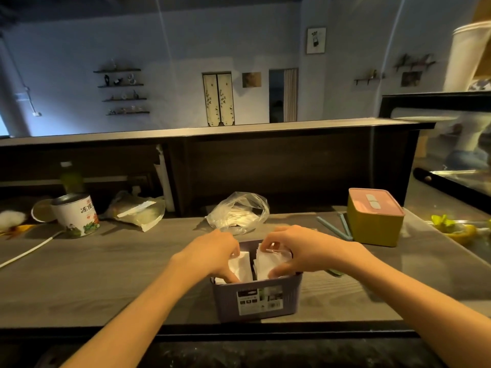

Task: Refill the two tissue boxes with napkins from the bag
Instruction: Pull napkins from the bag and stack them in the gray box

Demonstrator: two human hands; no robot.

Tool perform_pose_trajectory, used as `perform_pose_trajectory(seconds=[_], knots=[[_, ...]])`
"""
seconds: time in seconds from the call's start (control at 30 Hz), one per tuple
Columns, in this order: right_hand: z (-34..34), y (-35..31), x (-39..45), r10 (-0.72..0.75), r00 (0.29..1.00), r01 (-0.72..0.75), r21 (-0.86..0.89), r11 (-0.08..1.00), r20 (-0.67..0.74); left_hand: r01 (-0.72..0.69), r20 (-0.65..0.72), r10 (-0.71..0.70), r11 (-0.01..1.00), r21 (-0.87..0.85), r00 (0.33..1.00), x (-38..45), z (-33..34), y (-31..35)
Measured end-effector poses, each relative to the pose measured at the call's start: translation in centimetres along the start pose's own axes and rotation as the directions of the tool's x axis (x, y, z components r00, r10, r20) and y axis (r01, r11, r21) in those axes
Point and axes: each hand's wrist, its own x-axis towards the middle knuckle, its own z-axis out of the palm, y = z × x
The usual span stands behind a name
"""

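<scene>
- Ribbed purple basket point(256, 301), lower centre, packed with white napkins point(243, 265); left hand point(215, 252) and right hand point(297, 252) each pinch a stack
- Crinkled clear bag point(239, 212) behind holds more napkins
- Square yellow box point(374, 224), pink lid, right

A purple box point(257, 296), open-topped with a label on its near wall, stands at lower centre, holding two upright stacks of white napkins point(255, 264). A yellow box point(374, 221) with a pink lid sits right of centre. A clear bag point(239, 212) of napkins lies behind the purple box.
</scene>
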Motion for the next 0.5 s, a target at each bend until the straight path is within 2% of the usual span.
perform_pose_trajectory(seconds=[0.07, 0.13, 0.2, 0.27, 0.33, 0.43, 0.5], knots=[[0.2, 0.4, 0.2, -0.018, 1.000, 0.018, -0.012, 1.000, 0.022, -0.008, 0.015, 0.008, 1.000, -0.009, 1.000, 0.4, 0.1, -0.4], [-0.3, 0.9, 0.5, -0.046, 0.998, 0.044, 0.040, 0.998, 0.032, -0.010, -0.010, 0.009, 0.988, -0.152, 1.000, 0.4, -0.4, -1.2], [-1.0, 1.7, 1.2, -0.036, 0.997, 0.047, 0.172, 0.984, -0.065, 0.011, -0.176, -0.067, 0.954, -0.299, 0.982, 0.3, -1.4, -2.3], [-1.1, 3.0, 2.5, 0.036, 0.973, 0.022, 0.248, 0.968, -0.226, 0.037, -0.343, -0.184, 0.918, -0.394, 0.921, 0.9, -1.9, -3.7], [-0.6, 4.5, 4.4, 0.097, 0.951, -0.016, 0.266, 0.964, -0.294, 0.047, -0.371, -0.229, 0.897, -0.439, 0.900, 2.2, -1.6, -5.2], [0.3, 6.4, 7.8, 0.142, 0.947, -0.047, 0.315, 0.948, -0.287, 0.026, -0.380, -0.233, 0.878, -0.478, 0.895, 5.3, -0.2, -6.9], [0.7, 7.4, 10.5, 0.182, 0.928, -0.052, 0.370, 0.928, -0.325, -0.003, -0.478, -0.274, 0.865, -0.502, 0.835, 7.8, 0.8, -7.4]])
